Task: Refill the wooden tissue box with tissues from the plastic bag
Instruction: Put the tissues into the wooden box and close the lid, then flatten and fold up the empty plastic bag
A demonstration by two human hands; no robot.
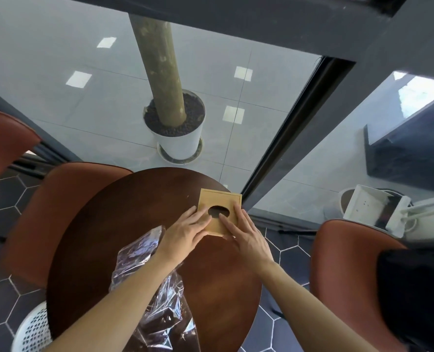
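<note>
Your left hand (185, 233) and right hand (246, 237) lie flat, gripping the wooden tissue box (219, 212) sides. The plastic bag (150, 288) crowds the table (218, 280) near-left; the box sits near the far edge.

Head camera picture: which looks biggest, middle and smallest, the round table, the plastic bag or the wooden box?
1. Round table
2. Plastic bag
3. Wooden box, partly under the left hand and right hand
</note>
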